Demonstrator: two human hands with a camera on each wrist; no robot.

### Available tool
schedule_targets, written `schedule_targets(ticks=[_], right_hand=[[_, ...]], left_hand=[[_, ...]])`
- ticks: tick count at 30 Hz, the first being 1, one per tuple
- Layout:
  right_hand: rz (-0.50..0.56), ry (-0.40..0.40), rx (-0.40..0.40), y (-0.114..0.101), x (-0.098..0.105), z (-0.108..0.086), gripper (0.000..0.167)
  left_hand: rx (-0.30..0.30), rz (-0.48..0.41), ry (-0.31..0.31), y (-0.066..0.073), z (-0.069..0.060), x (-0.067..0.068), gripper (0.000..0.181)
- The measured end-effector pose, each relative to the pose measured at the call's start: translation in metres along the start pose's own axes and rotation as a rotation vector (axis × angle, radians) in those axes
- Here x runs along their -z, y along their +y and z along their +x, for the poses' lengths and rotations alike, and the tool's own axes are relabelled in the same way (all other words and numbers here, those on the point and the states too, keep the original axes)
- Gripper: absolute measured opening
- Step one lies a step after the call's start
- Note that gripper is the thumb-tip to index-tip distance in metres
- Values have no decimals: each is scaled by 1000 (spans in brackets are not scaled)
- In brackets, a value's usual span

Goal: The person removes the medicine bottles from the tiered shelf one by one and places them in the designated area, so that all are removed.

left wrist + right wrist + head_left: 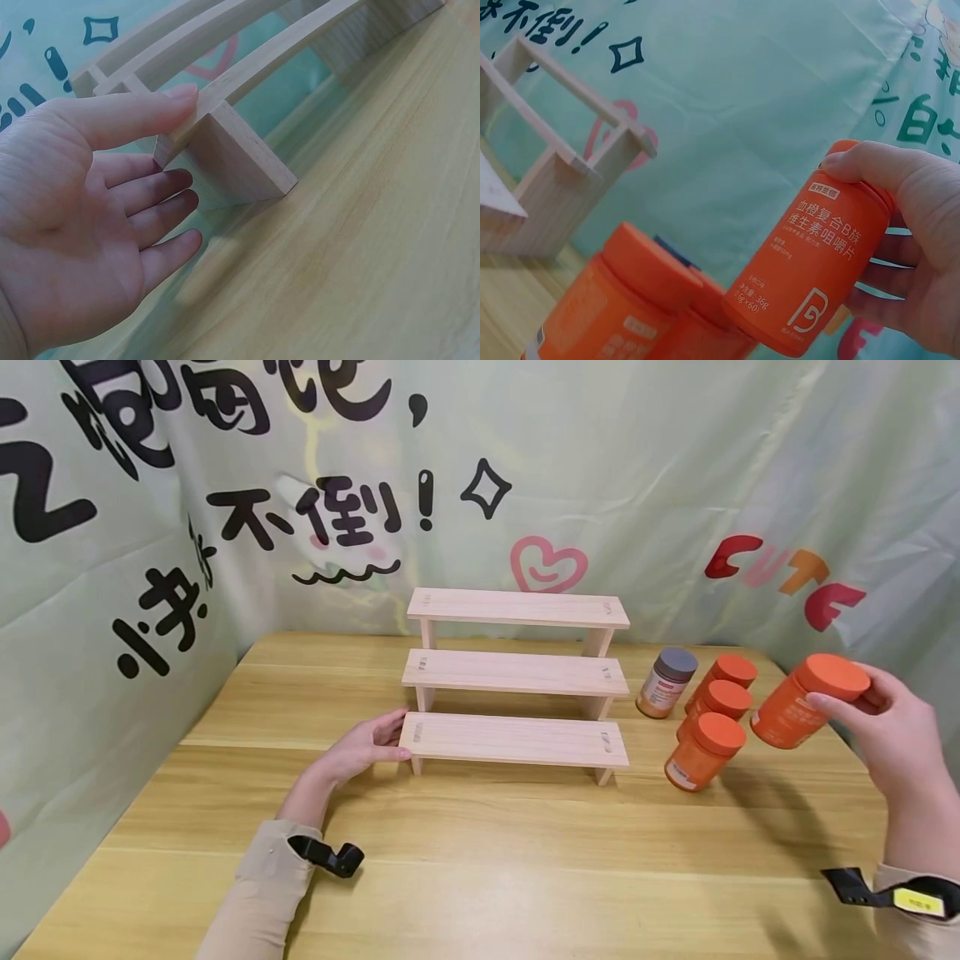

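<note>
An orange supplement bottle (810,247) with white print hangs tilted in my right hand (892,727), gripped near its lid, to the right of the other bottles in the head view. My left hand (367,747) pinches the left end of the lowest step on a three-tier wooden stand (517,739). In the left wrist view, its thumb lies over the board's end, with the index finger against the underside and the other fingers loosely bent. Left of the held bottle stand several orange-lidded bottles (708,752), close together in a row.
Beside the stand's right end is a bottle with a dark grey-purple lid (667,681). The wooden table (480,860) runs back to a pale green printed cloth (637,485), which also hangs along the left.
</note>
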State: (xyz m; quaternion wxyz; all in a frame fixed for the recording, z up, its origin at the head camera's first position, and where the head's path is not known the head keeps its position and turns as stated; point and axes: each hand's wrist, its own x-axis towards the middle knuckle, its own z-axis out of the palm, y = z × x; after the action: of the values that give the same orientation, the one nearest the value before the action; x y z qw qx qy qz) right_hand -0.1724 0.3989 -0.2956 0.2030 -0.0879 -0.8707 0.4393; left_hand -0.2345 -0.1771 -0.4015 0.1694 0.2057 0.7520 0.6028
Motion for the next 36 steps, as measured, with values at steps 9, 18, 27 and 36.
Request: schedule_targets(ticks=[9,18,27,36], right_hand=[[-70,-66,-64,27,-3,-4,59],[-109,-148,-57,52,-15,-5,71],[-89,-197,-36,59,-24,-7,63],[-142,-201,-47,68,-26,-11,66]], left_hand=[[0,-8,4,1,-2,0,83],[7,-18,10,1,-1,0,83],[1,-23,9,2,-2,0,83],[0,-19,8,2,-1,0,84]])
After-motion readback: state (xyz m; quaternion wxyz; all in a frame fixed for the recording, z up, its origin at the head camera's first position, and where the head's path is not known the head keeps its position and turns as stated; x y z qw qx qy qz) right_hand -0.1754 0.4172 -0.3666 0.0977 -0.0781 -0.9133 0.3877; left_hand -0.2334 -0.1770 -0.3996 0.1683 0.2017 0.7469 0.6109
